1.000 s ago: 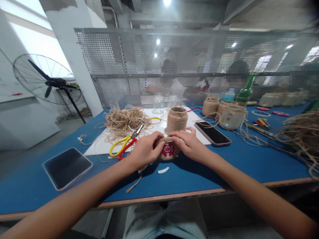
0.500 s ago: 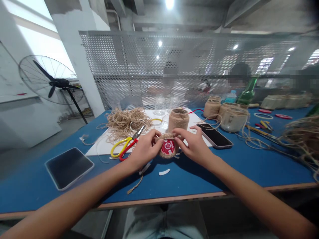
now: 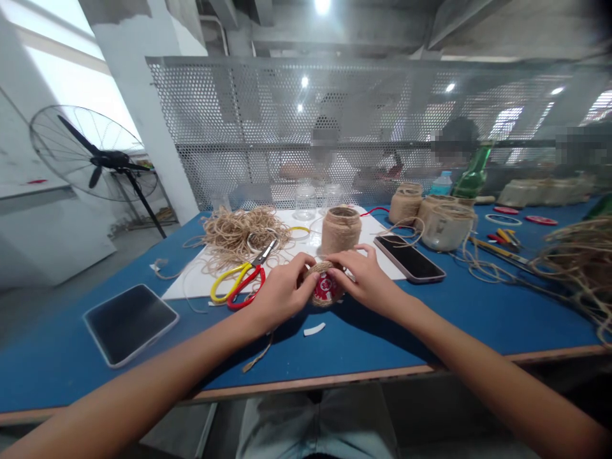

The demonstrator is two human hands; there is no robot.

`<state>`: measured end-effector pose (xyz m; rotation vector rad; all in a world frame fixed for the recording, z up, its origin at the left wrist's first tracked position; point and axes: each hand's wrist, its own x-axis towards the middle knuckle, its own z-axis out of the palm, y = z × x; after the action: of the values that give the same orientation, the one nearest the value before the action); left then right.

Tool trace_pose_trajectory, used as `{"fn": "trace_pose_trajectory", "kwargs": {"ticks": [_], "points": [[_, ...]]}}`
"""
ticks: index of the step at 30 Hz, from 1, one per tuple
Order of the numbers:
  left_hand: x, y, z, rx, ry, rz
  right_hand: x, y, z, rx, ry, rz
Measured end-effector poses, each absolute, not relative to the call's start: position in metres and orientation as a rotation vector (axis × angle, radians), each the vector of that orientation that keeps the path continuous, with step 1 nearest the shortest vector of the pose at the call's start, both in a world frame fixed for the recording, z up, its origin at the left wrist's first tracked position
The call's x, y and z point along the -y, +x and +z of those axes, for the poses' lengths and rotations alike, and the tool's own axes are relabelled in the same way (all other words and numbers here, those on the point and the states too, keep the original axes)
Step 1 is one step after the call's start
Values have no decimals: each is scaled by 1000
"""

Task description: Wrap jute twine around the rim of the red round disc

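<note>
Both my hands grip a round red lid (image 3: 324, 289) whose rim is wound with jute twine, held on edge just above the blue table (image 3: 430, 319). My left hand (image 3: 280, 294) pinches its left side with fingers and thumb. From the right, my right hand (image 3: 366, 280) closes its fingers over the top edge. A loose twine tail (image 3: 258, 357) hangs down from under my left hand. A jar fully wrapped in twine (image 3: 340, 229) stands just behind the lid on a white sheet (image 3: 306, 245).
Yellow-and-red scissors (image 3: 239, 280) and a heap of twine (image 3: 236, 233) lie left of my hands. A phone (image 3: 408, 257) lies at right, a dark tablet (image 3: 129, 322) at front left. More wrapped jars (image 3: 442, 223), a green bottle (image 3: 471, 172), loose twine (image 3: 578, 261) at right. People sit behind the mesh screen.
The lid has turned in my hands, so less of its red face shows. My right fingers have closed further over its top edge.
</note>
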<state>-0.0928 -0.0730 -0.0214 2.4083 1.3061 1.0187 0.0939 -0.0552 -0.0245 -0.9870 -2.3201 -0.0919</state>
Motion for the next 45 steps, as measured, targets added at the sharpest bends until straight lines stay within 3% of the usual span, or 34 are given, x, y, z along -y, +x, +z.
{"fn": "trace_pose_trajectory", "kwargs": {"ticks": [18, 28, 34, 45], "points": [[69, -94, -26, -1397, 2594, 831, 59, 92, -24, 2364, -956, 36], [66, -99, -20, -1635, 2686, 757, 54, 96, -27, 2362, -1050, -94], [69, -98, -19, -1472, 2827, 803, 56, 93, -26, 2365, -1014, -114], [69, -95, -15, -1338, 2300, 1019, 60, 92, -22, 2311, -1006, -67]]}}
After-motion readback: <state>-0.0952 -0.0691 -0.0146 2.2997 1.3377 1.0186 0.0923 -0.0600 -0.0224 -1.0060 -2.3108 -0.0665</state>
